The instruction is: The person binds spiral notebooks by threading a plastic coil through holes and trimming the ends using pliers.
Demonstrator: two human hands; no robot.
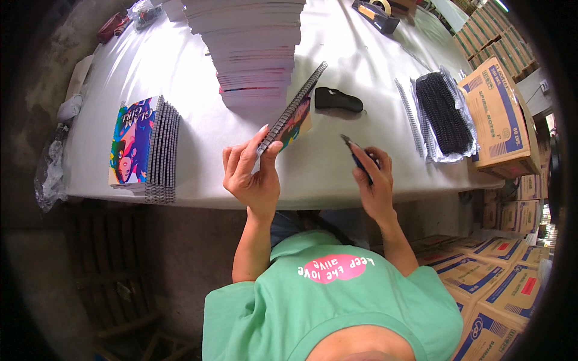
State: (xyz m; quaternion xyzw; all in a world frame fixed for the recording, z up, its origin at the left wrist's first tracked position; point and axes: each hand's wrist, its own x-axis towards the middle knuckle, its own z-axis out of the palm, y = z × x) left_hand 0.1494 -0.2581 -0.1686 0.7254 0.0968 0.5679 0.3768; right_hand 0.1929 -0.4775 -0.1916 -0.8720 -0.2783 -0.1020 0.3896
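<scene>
Over the near middle of the table, my left hand pinches the near end of a spiral notebook between thumb and fingers. The notebook is tilted up on edge, with a colourful cover. A dark wire coil runs along its spine and reaches past its far end. To the right, my right hand is closed around small dark pliers, whose jaws point up and left, apart from the notebook. Between the two hands and farther back lies a black oblong object; its kind is unclear.
At left stands a pile of finished spiral notebooks. A tall stack of paper blocks rises at the back. On the right are a bundle of black coils and a cardboard carton. A tape dispenser sits at the far edge.
</scene>
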